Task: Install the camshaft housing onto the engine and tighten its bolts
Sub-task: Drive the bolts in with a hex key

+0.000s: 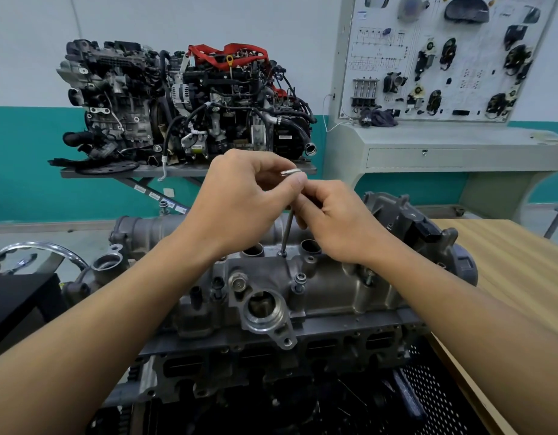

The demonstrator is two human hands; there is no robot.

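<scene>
Steel driver [287,230] on housing bolt [283,253]; left hand [240,199] and right hand [337,221] fingers [298,185] pinch it.

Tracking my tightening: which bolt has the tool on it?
The far bolt between the two round holes; the tool stands in it, nearer bolts are bare.

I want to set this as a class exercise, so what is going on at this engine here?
A person works bare-handed on the grey cast-metal camshaft housing, which sits on the engine. The left hand pinches the shiny top end of a slim steel driver and the right hand grips its shaft just below. The tip stands in a small bolt on the housing's top. Another bolt nearer the camera stands proud, seemingly not fully down.
</scene>
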